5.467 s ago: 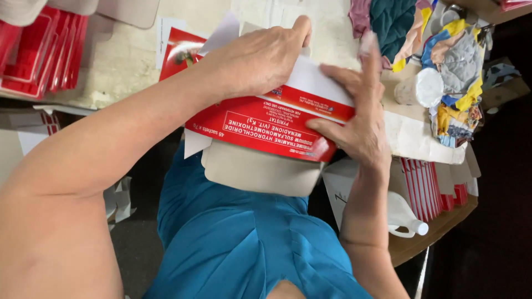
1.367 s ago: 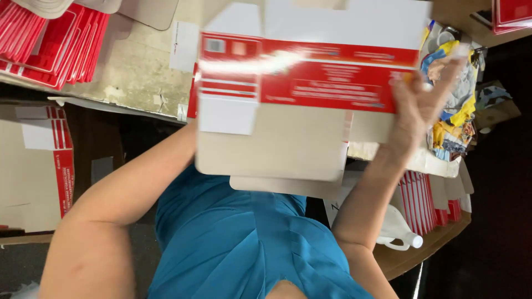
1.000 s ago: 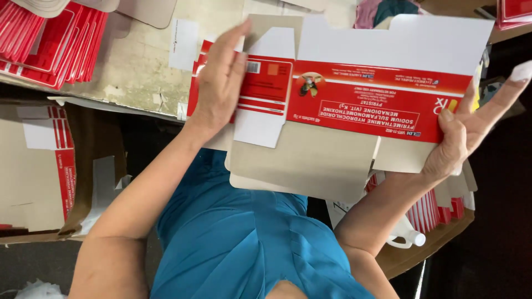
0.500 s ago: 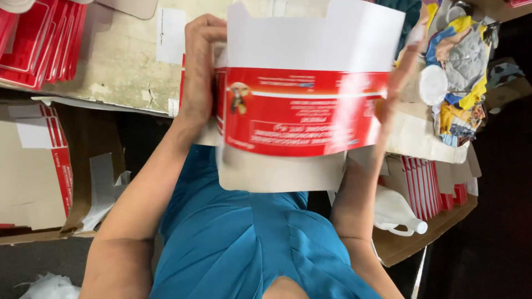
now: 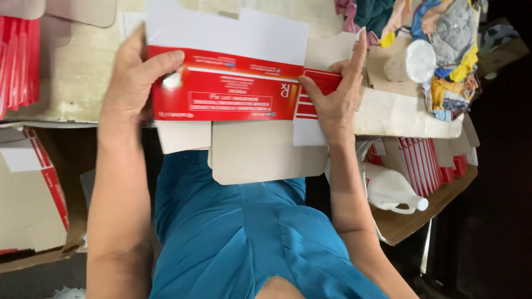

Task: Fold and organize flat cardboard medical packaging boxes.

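1. One flat carton blank, red and white printed with plain grey-brown flaps hanging below, is held spread over the front edge of the desk, above the person's blue-clad lap; a broad white panel stands along its upper side and a red band crosses the middle.
2. Two hands are clamped on it, well apart: the left hand pinches the left end, thumb across the red band; the right hand grips the right end, thumb on the striped red side panel, fingers stretched upward behind the card.
3. One stack of red carton blanks stands on edge at the far left; another red bundle sits low on the right.
4. One heap of coloured rags lies at top right.
5. One white plastic jug lies beneath the right forearm.
6. One white roll rests beside the rags.
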